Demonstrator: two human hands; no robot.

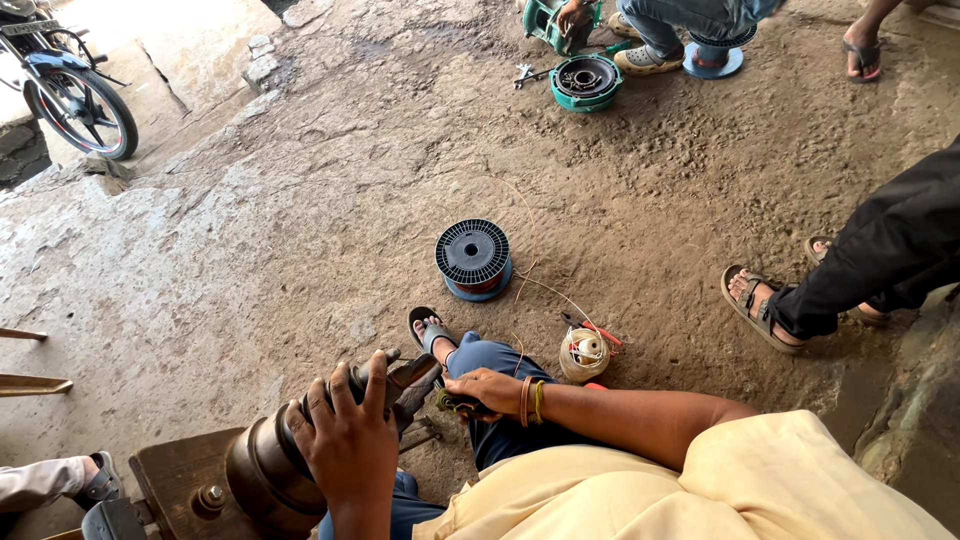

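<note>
The lower part of the brown metal cylinder [262,472] is cut off by the frame edge, and what sits at its far end, behind the fingers, is hard to make out. The left hand [348,440] lies over the top of that cylinder, fingers spread and curled around its end, pressing down. The right hand [487,388] sits just beside it, fingers drawn together around a small dark handle [452,403], only partly visible. On the dirt floor [300,200] ahead stand a black wire spool [473,256] and a small pale bobbin [584,352], thin copper wire [545,288] trailing between them.
</note>
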